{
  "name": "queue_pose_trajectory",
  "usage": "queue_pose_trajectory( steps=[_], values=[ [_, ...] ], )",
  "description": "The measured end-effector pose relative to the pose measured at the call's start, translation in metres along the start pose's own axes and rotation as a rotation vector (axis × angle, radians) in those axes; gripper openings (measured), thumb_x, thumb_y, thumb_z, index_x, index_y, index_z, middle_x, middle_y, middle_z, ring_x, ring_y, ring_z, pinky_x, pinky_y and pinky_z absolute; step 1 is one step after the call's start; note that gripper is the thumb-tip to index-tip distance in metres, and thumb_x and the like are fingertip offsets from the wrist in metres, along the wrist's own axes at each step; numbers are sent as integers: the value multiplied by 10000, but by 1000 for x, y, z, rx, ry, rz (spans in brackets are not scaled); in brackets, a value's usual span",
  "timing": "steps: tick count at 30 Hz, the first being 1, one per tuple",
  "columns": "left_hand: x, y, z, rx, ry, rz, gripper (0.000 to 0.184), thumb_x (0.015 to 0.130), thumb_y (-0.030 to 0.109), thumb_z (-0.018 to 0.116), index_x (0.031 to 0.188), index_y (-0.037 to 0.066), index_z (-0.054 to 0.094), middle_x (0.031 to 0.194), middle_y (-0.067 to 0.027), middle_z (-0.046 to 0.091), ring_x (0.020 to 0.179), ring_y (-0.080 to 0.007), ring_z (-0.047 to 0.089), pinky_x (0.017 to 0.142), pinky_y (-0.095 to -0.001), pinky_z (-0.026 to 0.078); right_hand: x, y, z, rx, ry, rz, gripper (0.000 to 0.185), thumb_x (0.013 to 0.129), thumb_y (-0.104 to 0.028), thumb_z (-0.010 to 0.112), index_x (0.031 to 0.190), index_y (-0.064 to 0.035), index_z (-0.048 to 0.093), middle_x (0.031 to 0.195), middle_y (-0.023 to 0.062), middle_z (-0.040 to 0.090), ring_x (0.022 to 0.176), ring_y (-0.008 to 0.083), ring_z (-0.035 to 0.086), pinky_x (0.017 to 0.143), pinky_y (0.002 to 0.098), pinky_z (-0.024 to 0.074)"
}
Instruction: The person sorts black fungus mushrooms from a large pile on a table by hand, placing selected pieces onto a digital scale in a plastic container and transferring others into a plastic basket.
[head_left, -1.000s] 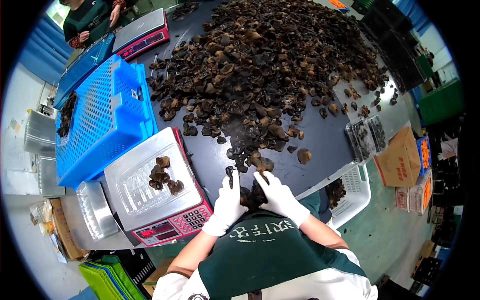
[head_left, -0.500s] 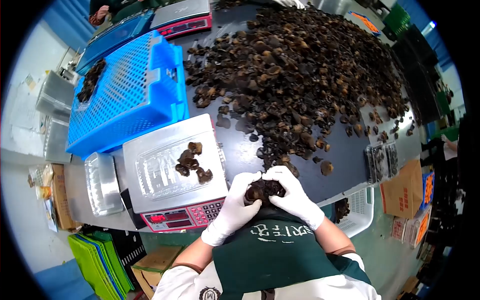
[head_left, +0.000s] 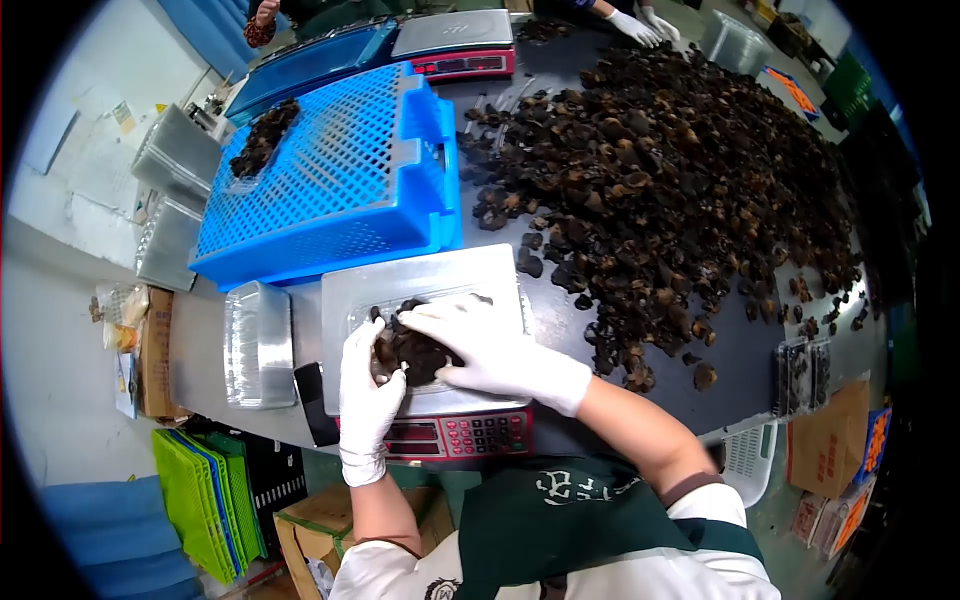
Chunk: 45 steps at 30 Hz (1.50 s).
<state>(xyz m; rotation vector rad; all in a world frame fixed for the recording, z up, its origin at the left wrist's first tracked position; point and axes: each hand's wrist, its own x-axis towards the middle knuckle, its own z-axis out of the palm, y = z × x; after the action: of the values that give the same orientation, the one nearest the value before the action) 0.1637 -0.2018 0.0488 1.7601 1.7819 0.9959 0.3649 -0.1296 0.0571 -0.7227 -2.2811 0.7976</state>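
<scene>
A clump of dark brown wood ear mushrooms (head_left: 422, 358) rests in a clear plastic tray (head_left: 358, 314) on the silver plate of a red-fronted scale (head_left: 505, 275). From the left side, my left hand (head_left: 372, 395), in a white glove, curls its fingers round the clump. My right hand (head_left: 480, 345), also gloved, reaches across the scale and cups the clump from above and the right. Both hands touch the mushrooms and hide part of them and of the tray. The scale's keypad (head_left: 485, 432) faces me, with my left wrist partly covering its display.
A large mushroom pile (head_left: 670, 190) covers the table's right side. Beyond the scale stands a blue crate (head_left: 330, 200) bearing a filled tray (head_left: 265, 140). Stacked clear trays (head_left: 258, 345) lie left. Another person's gloved hands (head_left: 640, 27) are at the far edge, near a second scale (head_left: 455, 35).
Both hands moved left from the table's front edge onto the scale, carrying the held mushrooms to the few lying in the tray. The view shifted, and another person's gloved hands show more fully.
</scene>
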Motion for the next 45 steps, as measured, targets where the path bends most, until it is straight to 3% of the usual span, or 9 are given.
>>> queue_pose_trajectory(
  steps=[9,13,19,24,27,30,35,39,45],
  values=[
    [-18,32,-2,-289,88,-123,473,740,-120,564,1179,54,572,1087,-65,546,784,-89,507,675,-209,446,-156,99,-66,-614,468,585,482,733,-124,682,1205,-110,586,1283,140,523,1189,339,457,1003,439,380],
    [-36,69,24,-363,-494,-50,402,784,-32,612,1177,42,565,1014,-92,584,836,-143,575,722,-257,489,-218,62,-36,-634,143,651,581,674,-152,733,1234,-157,577,1442,205,354,1270,441,360,1051,511,315],
    [-53,94,110,-391,-832,270,449,814,88,624,1251,58,526,1191,-156,495,1141,-328,498,973,-366,414,-276,14,-16,-432,41,485,145,691,-111,690,831,-151,683,1117,31,615,1151,317,479,986,470,369],
    [-55,94,176,-69,-720,381,725,737,134,687,1378,6,375,1337,-295,377,1248,-437,377,1057,-444,336,-279,22,-35,-490,480,588,221,684,-64,690,898,-113,667,1025,56,615,1051,303,522,937,425,395],
    [-55,94,201,110,-648,460,794,713,159,715,1385,-32,336,1319,-343,373,1239,-470,376,1062,-474,323,-271,38,-33,-555,501,812,477,722,-176,695,1186,-123,604,1297,132,505,1196,349,441,1026,448,331],
    [-53,98,194,7,-771,507,708,723,173,724,1327,-25,413,1281,-295,442,1162,-416,481,1004,-419,398,-266,46,-25,-464,344,773,632,724,-239,701,1311,-116,503,1387,170,425,1247,355,402,1051,443,313],
    [-12,129,104,-42,-300,487,292,770,40,667,1058,26,620,941,-103,641,808,-278,623,759,-355,503,-272,50,-24,-373,315,793,640,743,-231,681,1335,-103,474,1405,168,411,1243,344,418,1055,426,317],
    [21,72,74,47,19,163,351,773,91,681,1111,31,606,917,-124,590,830,-286,568,781,-383,469,-269,50,-24,-382,307,792,635,747,-221,673,1337,-104,469,1397,162,419,1246,343,411,1054,426,316],
    [23,45,71,195,83,241,395,765,-17,614,1157,28,592,1005,-141,601,947,-309,588,887,-379,457,-264,42,-30,-332,338,830,574,741,-164,675,1290,-97,520,1380,169,444,1252,351,412,1055,423,324]
  ],
)
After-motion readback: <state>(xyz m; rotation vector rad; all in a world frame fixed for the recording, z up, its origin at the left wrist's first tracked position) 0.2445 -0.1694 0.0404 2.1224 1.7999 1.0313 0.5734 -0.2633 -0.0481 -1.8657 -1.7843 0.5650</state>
